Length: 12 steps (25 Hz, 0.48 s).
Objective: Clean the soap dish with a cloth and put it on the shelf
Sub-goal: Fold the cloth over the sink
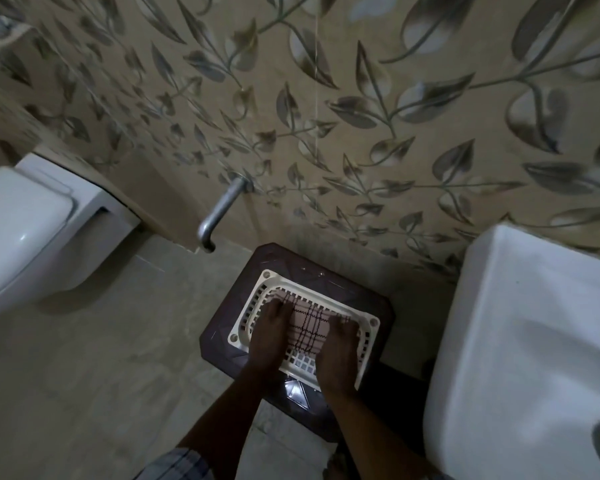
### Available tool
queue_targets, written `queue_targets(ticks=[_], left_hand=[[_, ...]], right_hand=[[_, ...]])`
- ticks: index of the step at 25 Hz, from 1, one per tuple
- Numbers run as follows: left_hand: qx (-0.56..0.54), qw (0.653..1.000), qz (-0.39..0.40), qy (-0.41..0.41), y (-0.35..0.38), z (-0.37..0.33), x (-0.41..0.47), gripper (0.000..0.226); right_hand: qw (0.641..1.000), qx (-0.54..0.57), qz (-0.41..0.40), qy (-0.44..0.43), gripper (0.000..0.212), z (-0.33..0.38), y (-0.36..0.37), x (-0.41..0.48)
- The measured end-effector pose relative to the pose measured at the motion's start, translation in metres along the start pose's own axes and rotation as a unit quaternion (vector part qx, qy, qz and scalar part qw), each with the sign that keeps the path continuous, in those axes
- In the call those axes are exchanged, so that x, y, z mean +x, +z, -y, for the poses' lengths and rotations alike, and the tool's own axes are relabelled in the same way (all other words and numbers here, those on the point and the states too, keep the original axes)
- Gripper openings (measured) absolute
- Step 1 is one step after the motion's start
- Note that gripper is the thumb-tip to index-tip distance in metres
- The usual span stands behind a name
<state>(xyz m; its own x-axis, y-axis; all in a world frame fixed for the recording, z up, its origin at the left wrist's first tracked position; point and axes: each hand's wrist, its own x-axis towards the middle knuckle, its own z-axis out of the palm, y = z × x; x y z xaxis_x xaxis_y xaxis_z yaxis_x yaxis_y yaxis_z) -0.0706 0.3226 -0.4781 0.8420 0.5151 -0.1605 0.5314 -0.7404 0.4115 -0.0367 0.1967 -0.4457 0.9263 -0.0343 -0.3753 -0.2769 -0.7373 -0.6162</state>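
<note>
1. While both forearms reach down and forward from the bottom of the view, the left hand (270, 336) and right hand (338, 351) lie palm-down, side by side, inside one cream slotted basket (253, 308).
2. The left hand's fingers (278, 308) are spread fairly flat and press on the left edge of the cloth (307, 329); whether they pinch it I cannot tell.
3. The right hand's fingers (340, 325) are curled over the right edge of the cloth; an actual grip is not clear.
4. One checked pinkish cloth lies flat on the basket's floor, between the two hands.
5. The basket sits on one dark brown stool (222, 337), which stands on the tiled floor (101, 358) against the leaf-patterned wall (361, 116).
6. One white toilet (25, 237) is at the left, one white sink (534, 341) at the right, and one metal handle (219, 209) juts from the wall.
7. No soap dish can be made out for certain.
</note>
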Motion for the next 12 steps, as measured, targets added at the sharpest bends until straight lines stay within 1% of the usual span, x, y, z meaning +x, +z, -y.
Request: queue_targets(ticks=[1, 2, 3, 4, 5, 7, 8, 9, 10, 12], left_hand=[[0.004, 1.000, 0.020, 0.022, 0.007, 0.005, -0.003, 0.029], [0.005, 0.999, 0.035, 0.027, 0.008, 0.006, -0.005, 0.033], [-0.005, 0.997, 0.057, 0.044, 0.015, 0.009, -0.008, 0.040], [0.022, 0.996, 0.063, 0.055, 0.019, 0.012, -0.011, 0.046], [0.015, 0.997, 0.063, 0.045, 0.023, 0.015, -0.010, 0.048], [0.020, 0.996, 0.079, 0.038, 0.016, 0.008, -0.002, 0.049], [0.031, 0.994, 0.097, 0.043, 0.005, 0.002, 0.005, 0.049], [0.033, 0.991, 0.118, 0.051, -0.001, 0.000, 0.012, 0.049], [0.040, 0.987, 0.146, 0.049, -0.019, -0.007, 0.014, 0.048], [0.001, 0.991, 0.132, -0.010, -0.046, -0.027, 0.008, 0.044]], right_hand=[[0.999, -0.039, 0.022, -0.013, 0.049, -0.004, 0.004, 0.001], [0.993, -0.109, 0.045, -0.008, 0.049, -0.008, 0.006, 0.005], [0.989, -0.132, 0.061, 0.005, 0.047, -0.012, 0.008, 0.010], [0.989, -0.137, 0.052, 0.010, 0.045, -0.013, 0.008, 0.014], [0.989, -0.141, 0.049, 0.015, 0.044, -0.015, 0.011, 0.017], [0.986, -0.152, 0.069, 0.005, 0.043, -0.010, 0.009, 0.017], [0.982, -0.159, 0.098, -0.021, 0.044, -0.008, 0.006, 0.019], [0.977, -0.147, 0.153, -0.028, 0.044, -0.001, -0.001, 0.021], [0.975, -0.135, 0.175, -0.034, 0.044, 0.006, -0.013, 0.021], [0.972, -0.122, 0.194, -0.045, 0.048, 0.023, -0.039, 0.016]])
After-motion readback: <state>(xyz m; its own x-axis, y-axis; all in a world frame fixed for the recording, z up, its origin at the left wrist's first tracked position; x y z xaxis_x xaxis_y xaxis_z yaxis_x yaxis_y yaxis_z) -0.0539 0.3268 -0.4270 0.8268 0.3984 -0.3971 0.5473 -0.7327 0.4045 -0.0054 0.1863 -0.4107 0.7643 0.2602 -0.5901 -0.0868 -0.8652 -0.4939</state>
